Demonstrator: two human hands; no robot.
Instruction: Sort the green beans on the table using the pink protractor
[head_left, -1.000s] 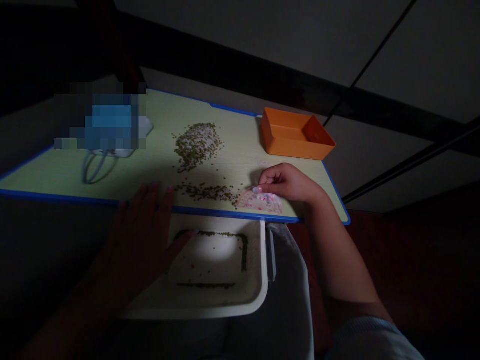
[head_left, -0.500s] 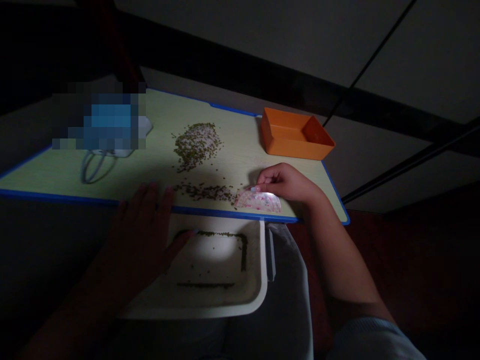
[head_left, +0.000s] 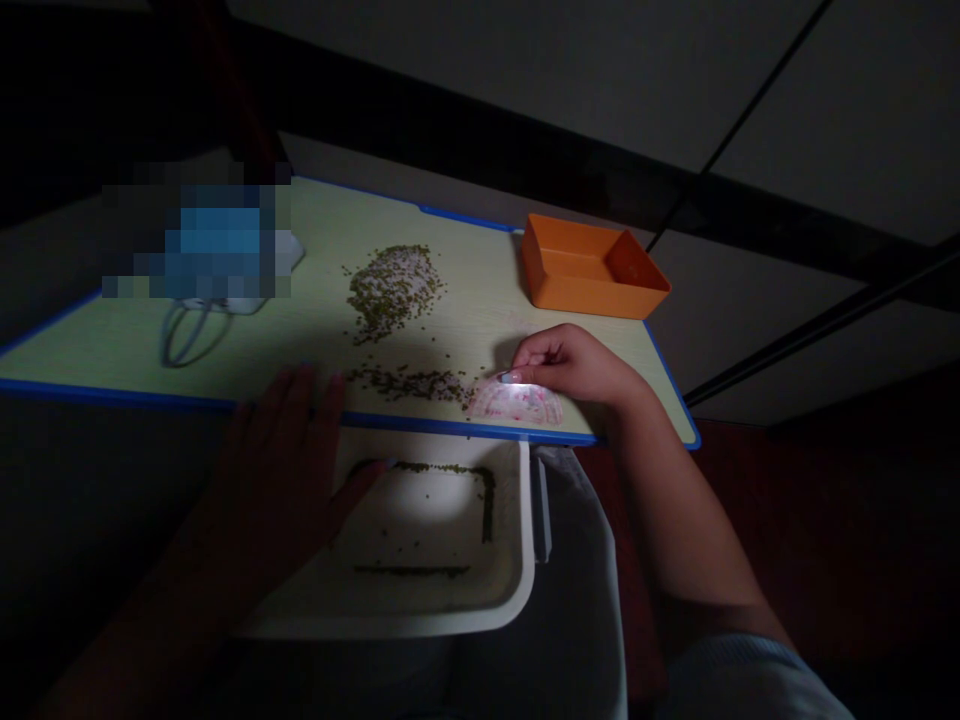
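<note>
My right hand [head_left: 562,362] pinches the upper edge of a clear semicircular protractor [head_left: 519,403] with pink markings, which is at the near side of the table. Its left end touches a loose row of small green and pale grains [head_left: 412,384], probably beans. Fingers spread, my left hand [head_left: 289,450] rests at the table's blue front edge, in shadow and left of that row. Below the edge, a white bin [head_left: 525,560] holds green grains lined along the edges of its floor. Farther back on the table lies a larger heap of green and whitish grains [head_left: 396,288].
An orange open box [head_left: 585,295] stands at the table's back right. At the left sits a blurred-out blue and white object [head_left: 221,245] with a looped grey cord [head_left: 176,345]. The pale tabletop [head_left: 480,290] has a blue rim, and cabinet fronts rise behind it.
My right hand has shifted slightly left with the protractor, toward the row of grains. My left hand stays in place.
</note>
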